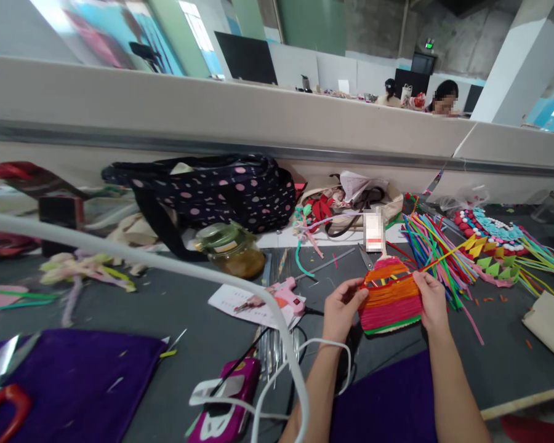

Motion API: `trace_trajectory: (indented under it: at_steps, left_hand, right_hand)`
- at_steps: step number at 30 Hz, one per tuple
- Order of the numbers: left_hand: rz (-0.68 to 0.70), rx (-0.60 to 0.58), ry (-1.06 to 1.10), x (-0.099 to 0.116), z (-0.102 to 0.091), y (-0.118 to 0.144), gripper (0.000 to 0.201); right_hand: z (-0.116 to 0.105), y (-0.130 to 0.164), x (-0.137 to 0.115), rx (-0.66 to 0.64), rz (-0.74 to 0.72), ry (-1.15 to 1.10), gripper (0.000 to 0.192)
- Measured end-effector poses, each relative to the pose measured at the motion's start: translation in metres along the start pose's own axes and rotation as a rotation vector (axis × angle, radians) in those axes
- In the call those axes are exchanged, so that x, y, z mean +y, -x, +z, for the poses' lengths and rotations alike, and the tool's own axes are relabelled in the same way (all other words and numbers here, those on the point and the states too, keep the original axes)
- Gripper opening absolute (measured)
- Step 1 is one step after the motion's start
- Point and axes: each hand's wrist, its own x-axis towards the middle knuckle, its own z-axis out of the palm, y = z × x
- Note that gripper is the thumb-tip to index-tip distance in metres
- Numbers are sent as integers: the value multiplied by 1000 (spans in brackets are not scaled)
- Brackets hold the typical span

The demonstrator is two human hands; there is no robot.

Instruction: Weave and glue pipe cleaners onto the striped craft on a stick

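A small striped panel of fuzzy craft stems (391,303), orange, pink and red with a green lower edge, is held up over the dark table. My left hand (342,309) pinches its left edge between thumb and fingers. On its right edge my right hand (431,300) is closed the same way. Near the panel's top is a gap crossed by a few yellow strands. A thin yellow-orange stem (445,255) slants up to the right from beside my right hand. Behind the panel lie scissors (365,257) and a bundle of multicoloured craft stems (436,252).
A pink glue gun (290,298) rests on a printed sheet left of my hands. A white cable (166,246) arches across the foreground. Farther back stand a glass jar (231,252) and a dotted bag (212,191). Red-handled scissors (9,406) lie on purple cloth (96,375).
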Motion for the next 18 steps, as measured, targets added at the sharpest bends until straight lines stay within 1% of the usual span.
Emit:
trace_trajectory:
  at_steps: [3,5,10,14,18]
  left_hand:
    - [62,42,-117,-5,-2,-1,28]
    - [53,48,-134,-5,-3,-1,27]
    - [-41,22,-41,-1,-1,-1,28]
    - [-130,-32,78,1,-1,0,33]
    - [-250,-98,182,4,-2,1,38]
  right_hand:
    - [2,2,2,10,-44,49,27]
    - [3,3,2,15,-66,76,28]
    - [4,2,0,20,-108,142,27]
    - [5,2,-4,9,-112,167,26]
    - [7,1,-7,0,-100,178,26]
